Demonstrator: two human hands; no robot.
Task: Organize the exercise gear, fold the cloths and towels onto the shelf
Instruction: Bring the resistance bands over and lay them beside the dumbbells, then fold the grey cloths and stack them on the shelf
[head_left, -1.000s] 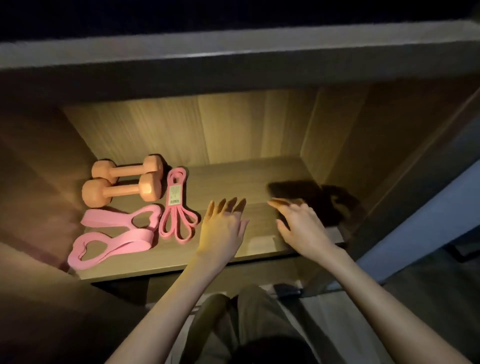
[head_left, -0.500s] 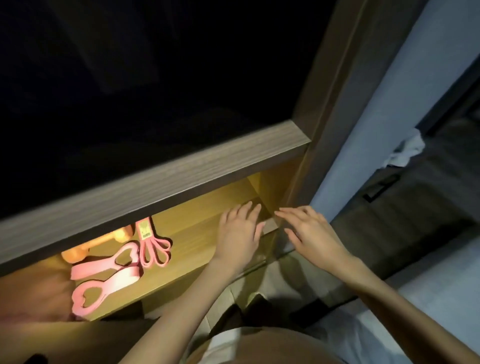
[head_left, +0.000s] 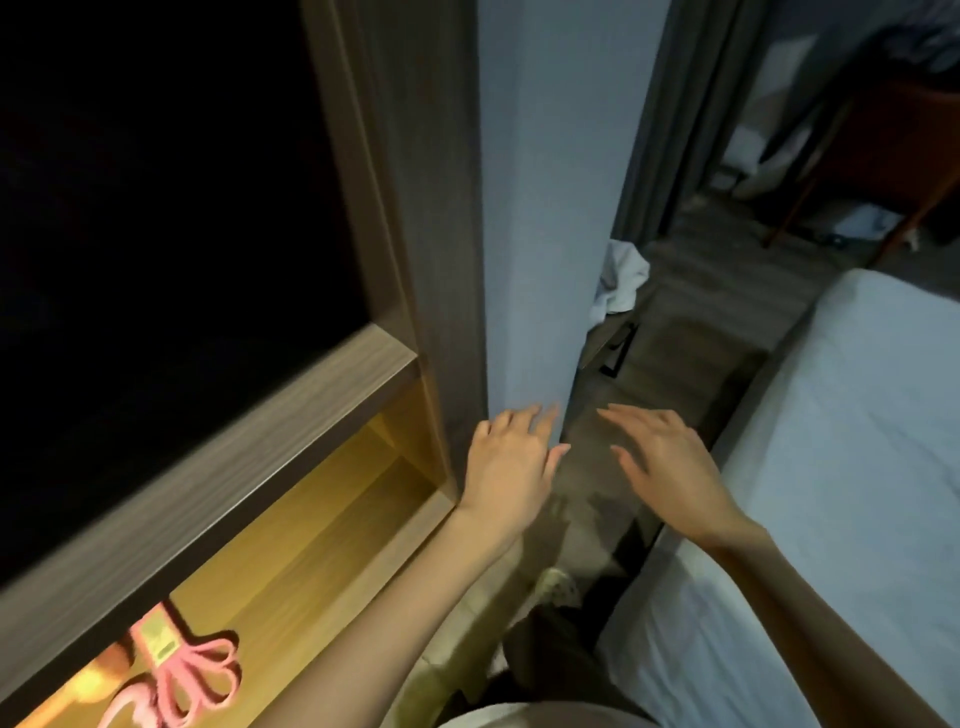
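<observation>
A: Which step is in hand here?

B: The gear part looks settled. The pink resistance bands (head_left: 195, 670) lie at the left end of the lit shelf (head_left: 322, 525), low in the view. From that I judge the cloths and towels come next.

A: And the hands?

B: Both hold nothing. The left hand (head_left: 511, 462) hovers with its fingers straight and a little spread, in front of the cabinet's right post and the corner of the wall (head_left: 540, 208). The right hand (head_left: 662, 462) is the same, palm down over the strip of floor (head_left: 685, 332) between that wall and the bed (head_left: 857, 467). Neither touches anything that I can make out.

A: Where is the cloth, then?

B: A crumpled white cloth (head_left: 621, 283) lies on the floor just past the wall's corner, partly hidden by it and well apart from both hands. I cannot tell whether it is a towel or a garment.

A: So what does the next move call for?

B: A step or a long reach forward — the cloth looks too far away to take from here. Then one hand grips it and lifts it out of the narrow gap. It needs a flat place for folding, and the bed is just beside. After that it goes onto the shelf, to the right of the bands.
</observation>
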